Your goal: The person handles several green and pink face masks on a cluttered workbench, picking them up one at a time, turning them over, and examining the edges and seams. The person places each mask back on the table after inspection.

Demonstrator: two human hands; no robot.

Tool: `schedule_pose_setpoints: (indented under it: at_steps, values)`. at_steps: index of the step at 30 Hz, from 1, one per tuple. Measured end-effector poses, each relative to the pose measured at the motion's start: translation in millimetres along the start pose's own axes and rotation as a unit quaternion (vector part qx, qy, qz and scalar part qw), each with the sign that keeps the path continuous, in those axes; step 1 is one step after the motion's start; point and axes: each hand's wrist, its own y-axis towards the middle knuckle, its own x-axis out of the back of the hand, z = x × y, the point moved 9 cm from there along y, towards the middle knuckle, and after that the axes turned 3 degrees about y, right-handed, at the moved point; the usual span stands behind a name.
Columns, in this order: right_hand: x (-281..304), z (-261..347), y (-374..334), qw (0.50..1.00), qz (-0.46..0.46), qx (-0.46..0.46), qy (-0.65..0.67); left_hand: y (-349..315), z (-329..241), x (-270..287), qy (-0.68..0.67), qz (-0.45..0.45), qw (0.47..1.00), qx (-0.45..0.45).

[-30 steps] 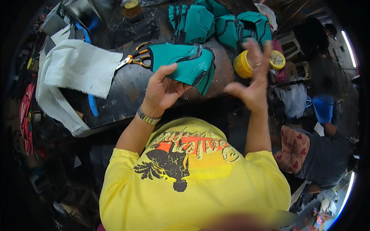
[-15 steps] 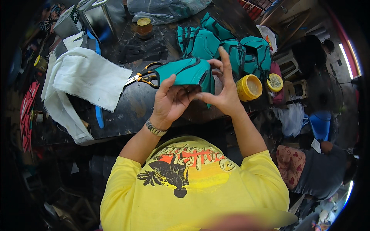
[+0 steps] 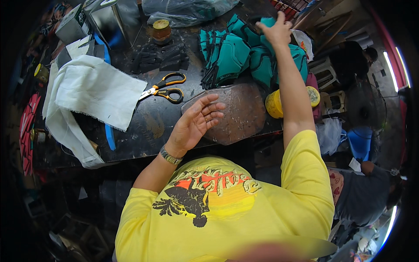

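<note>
My left hand (image 3: 201,118) is raised above the near part of the dark table, palm turned inward and fingers loosely spread, holding nothing. Below it lies a worn brown slab (image 3: 240,114) with cut-off corners. My right arm reaches to the far right, where my right hand (image 3: 278,31) grips a teal stitched piece (image 3: 266,22), thumb on one side and fingers on the other; the hand partly covers it. Right beside it is a pile of similar teal pieces with black edging (image 3: 231,52). Scissors with black and orange handles (image 3: 166,89) rest partly spread on the table.
White cloth (image 3: 100,87) drapes over the table's left front edge. Black strips (image 3: 161,56), a brown jar (image 3: 162,32) and a metal can (image 3: 111,22) stand or lie behind. An open yellow tub (image 3: 273,105) stands under my right forearm. Another person (image 3: 364,192) is at the right.
My right hand has carried the teal piece away from in front of me to the far-right pile. My left hand has let go of it. The brown slab and whole scissors now show.
</note>
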Motion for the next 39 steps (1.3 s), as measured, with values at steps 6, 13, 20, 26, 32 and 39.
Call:
schedule_pose_setpoints:
  at_steps: [6,13,20,26,32,39]
  values:
    - [-45,-16,-20,0.992,0.094,-0.054,-0.061,-9,-4,8,0.023,-0.017,1.000,-0.006]
    - [6,35,-49,0.979,-0.004,0.161,0.126,-7,-3,4,0.037,-0.005,0.999,0.009]
    - [-7,72,-88,0.936,0.160,0.196,0.244,-4,19,0,0.065,-0.015,0.996,0.051]
    - [22,84,-94,0.944,0.089,0.171,0.266,-3,34,-9,0.132,-0.014,0.988,0.080]
    - [133,102,-152,0.890,-0.055,0.196,0.409,7,19,-34,0.184,-0.058,0.975,-0.112]
    - [126,86,-237,0.808,0.124,0.009,0.577,0,-4,-26,0.079,-0.104,0.969,-0.210]
